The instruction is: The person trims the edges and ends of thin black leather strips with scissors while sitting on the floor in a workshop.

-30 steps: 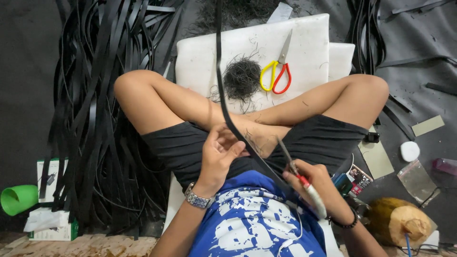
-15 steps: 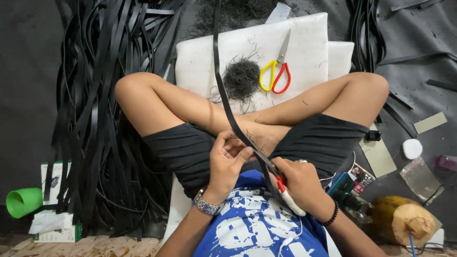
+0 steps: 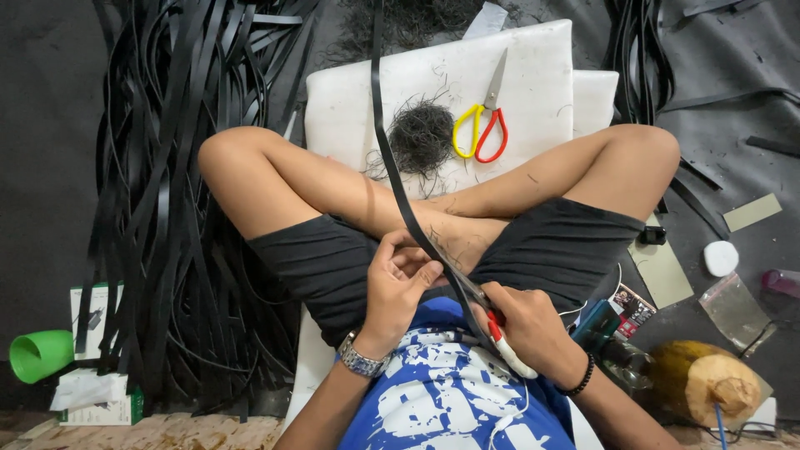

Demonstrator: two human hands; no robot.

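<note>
The strip (image 3: 392, 158) is black, like the heap of strips (image 3: 175, 208). The scissors (image 3: 482, 125) have one yellow and one red handle. The cushion (image 3: 433, 83) is white, the shorts (image 3: 317, 267) dark grey, the shirt (image 3: 450, 400) blue with white patches, the cup (image 3: 40, 355) green.

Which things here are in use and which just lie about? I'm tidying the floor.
In use:
left hand pinching the black strip
right hand with the knife

Lying about:
scissors
shavings
green cup
coconut
strip pile
</note>
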